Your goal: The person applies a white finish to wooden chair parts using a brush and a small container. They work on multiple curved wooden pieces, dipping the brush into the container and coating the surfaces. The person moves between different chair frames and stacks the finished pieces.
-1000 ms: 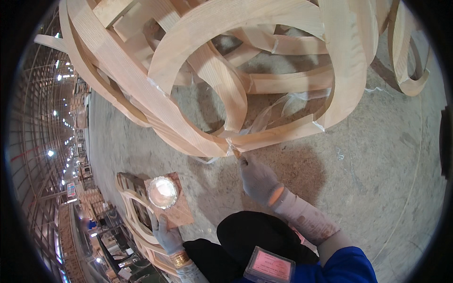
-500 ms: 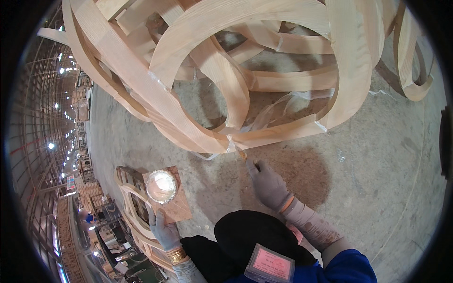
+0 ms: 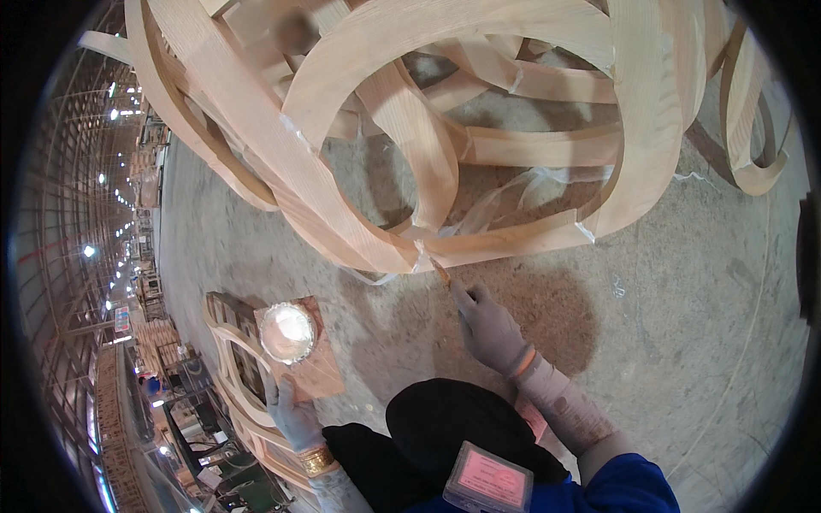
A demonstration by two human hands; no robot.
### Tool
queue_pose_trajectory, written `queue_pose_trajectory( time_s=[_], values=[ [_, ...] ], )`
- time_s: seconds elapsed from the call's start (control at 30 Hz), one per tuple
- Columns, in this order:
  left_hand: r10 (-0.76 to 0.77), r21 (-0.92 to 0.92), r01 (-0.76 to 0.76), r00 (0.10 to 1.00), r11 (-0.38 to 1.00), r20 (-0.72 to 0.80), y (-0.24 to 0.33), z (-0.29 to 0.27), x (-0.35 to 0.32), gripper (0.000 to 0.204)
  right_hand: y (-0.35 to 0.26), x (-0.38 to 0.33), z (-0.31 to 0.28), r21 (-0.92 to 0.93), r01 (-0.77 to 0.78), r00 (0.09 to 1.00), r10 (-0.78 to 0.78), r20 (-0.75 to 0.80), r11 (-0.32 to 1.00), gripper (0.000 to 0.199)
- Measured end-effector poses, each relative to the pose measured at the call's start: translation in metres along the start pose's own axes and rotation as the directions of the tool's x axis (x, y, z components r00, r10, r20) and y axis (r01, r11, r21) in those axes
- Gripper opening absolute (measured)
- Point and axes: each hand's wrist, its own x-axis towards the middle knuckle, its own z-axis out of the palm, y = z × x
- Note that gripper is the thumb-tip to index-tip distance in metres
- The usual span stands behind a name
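My right hand (image 3: 489, 329), in a grey glove, pinches a thin brown stick-like tool (image 3: 441, 272). Its tip is at or very close to a joint smeared with white (image 3: 420, 255) on the lower rim of a large curved wooden frame (image 3: 505, 246). At the lower left, my left hand (image 3: 295, 416), also gloved, grips the edge of a flat brown board (image 3: 321, 376). On that board rests a round, shiny, pale container (image 3: 287, 333); glare hides what is inside.
Several curved wooden pieces (image 3: 761, 171) stand on the concrete floor (image 3: 684, 342) ahead and at right. More curved wooden frames (image 3: 235, 355) are beside the board. A strip of clear plastic film (image 3: 513, 188) lies beneath the large frame. Stacked wood (image 3: 158, 350) is farther left.
The tool's tip has drawn back slightly from the white-smeared joint. The board and container appear a little farther left, while the whole view has shifted slightly.
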Motion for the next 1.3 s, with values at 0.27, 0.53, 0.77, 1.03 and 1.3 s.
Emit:
queue_pose_trajectory(
  time_s=[0.27,0.53,0.77,1.03,1.3],
  values=[
    [0.032,0.038,-0.03,0.998,0.999,-0.054,-0.003,-0.002,0.001,0.039,0.006,-0.01,0.019,-0.064,-0.018,1.0,0.019,0.004,0.998,0.051],
    [0.054,0.07,-0.051,0.998,0.996,-0.041,-0.005,-0.004,0.003,0.037,0.021,-0.01,0.032,-0.033,0.053,0.997,-0.055,-0.048,0.998,0.05],
    [0.091,0.124,-0.085,0.995,0.989,-0.044,-0.006,-0.008,0.001,0.036,0.022,0.01,0.011,0.237,0.057,0.996,-0.039,-0.081,0.97,0.045],
    [0.197,0.471,-0.17,0.98,0.866,-0.008,-0.003,-0.001,-0.004,0.035,0.018,0.036,-0.001,0.291,0.053,0.998,-0.059,0.01,0.955,0.041],
    [0.05,0.043,-0.047,0.996,0.998,-0.073,-0.001,-0.003,-0.002,0.04,0.011,0.044,-0.003,0.078,0.207,0.975,-0.2,-0.093,0.975,0.033]
  ],
)
